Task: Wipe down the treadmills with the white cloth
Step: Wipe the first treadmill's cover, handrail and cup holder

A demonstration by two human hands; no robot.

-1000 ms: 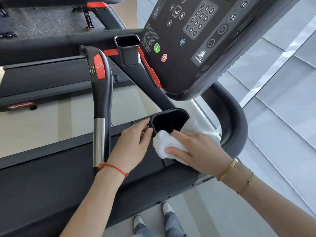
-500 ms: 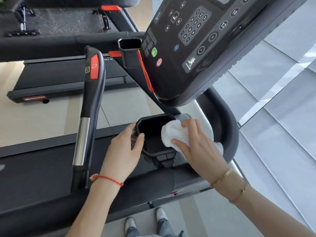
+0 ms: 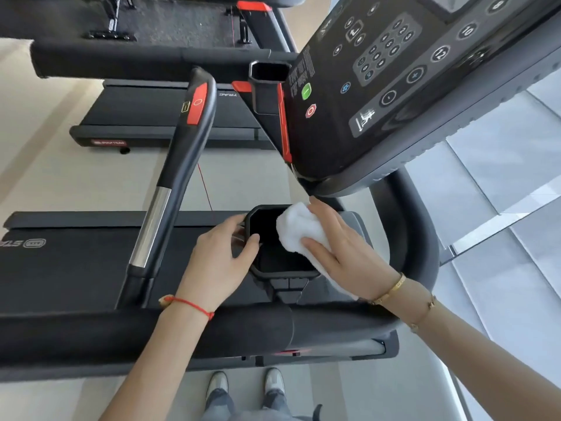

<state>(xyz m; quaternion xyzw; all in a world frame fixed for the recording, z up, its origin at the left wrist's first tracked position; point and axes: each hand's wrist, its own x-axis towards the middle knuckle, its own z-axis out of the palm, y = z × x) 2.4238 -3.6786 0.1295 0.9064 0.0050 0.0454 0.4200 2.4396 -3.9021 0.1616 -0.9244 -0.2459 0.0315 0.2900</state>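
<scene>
A black treadmill cup holder (image 3: 285, 273) sits below the console (image 3: 394, 95). My left hand (image 3: 218, 262) grips the holder's left rim, thumb on the edge and fingers curled round the outside. My right hand (image 3: 346, 253) holds the bunched white cloth (image 3: 296, 229) against the holder's upper right rim, with the cloth hanging partly over the opening. Part of the cloth trails under my right palm. The bottom of the holder is dark and hard to make out.
A black handlebar (image 3: 182, 165) with a red button rises left of my left hand. The curved handrail (image 3: 422, 247) wraps round on the right, and a padded front bar (image 3: 151, 332) lies near me. A second cup holder (image 3: 267, 86) and a neighbouring treadmill (image 3: 158, 117) lie beyond.
My right hand has carried the cloth from the holder's near edge up along its right rim to the far side. My left hand has stayed on the left rim.
</scene>
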